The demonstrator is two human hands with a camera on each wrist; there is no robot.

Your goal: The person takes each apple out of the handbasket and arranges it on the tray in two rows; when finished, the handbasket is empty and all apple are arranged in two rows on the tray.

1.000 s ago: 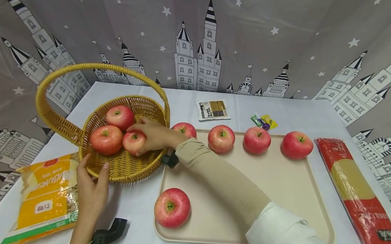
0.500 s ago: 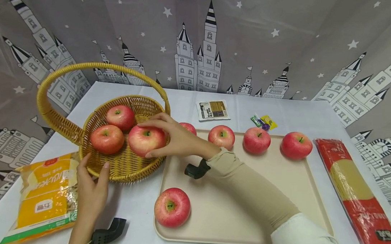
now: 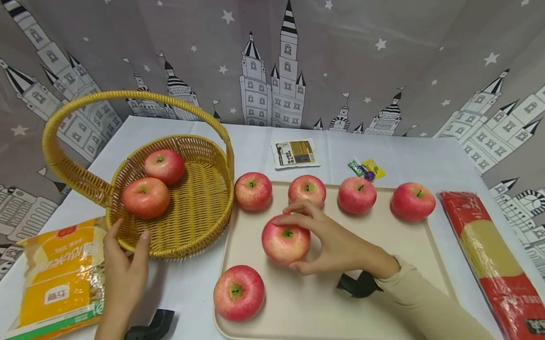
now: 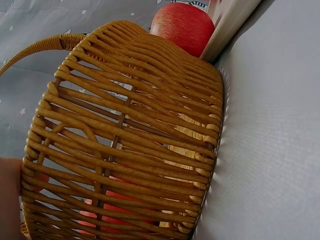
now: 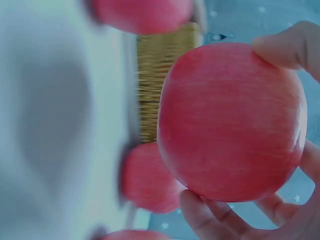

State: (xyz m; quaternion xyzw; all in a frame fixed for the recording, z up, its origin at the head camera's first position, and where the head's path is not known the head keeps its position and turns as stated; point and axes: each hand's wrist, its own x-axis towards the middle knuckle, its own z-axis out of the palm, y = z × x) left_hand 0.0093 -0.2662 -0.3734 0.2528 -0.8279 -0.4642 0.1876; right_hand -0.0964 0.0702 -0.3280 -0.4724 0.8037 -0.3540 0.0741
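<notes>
In the head view, my right hand holds a red apple by its sides, over the beige tray. The right wrist view shows this apple large, thumb on one side and fingers on the other. My left hand grips the near rim of the yellow wicker basket. In the left wrist view a fingertip shows through the basket's weave. Two apples, a rear one and a front one, lie in the basket's left half.
Along the tray's far edge sit several apples, the leftmost apple beside the basket. Another apple lies at its near left corner. Around it are a yellow food bag, a red packet, a small sachet and wrapped candies.
My right hand has lifted an apple out of the basket and carried it right, over the tray. The left hand has stayed at the basket's rim.
</notes>
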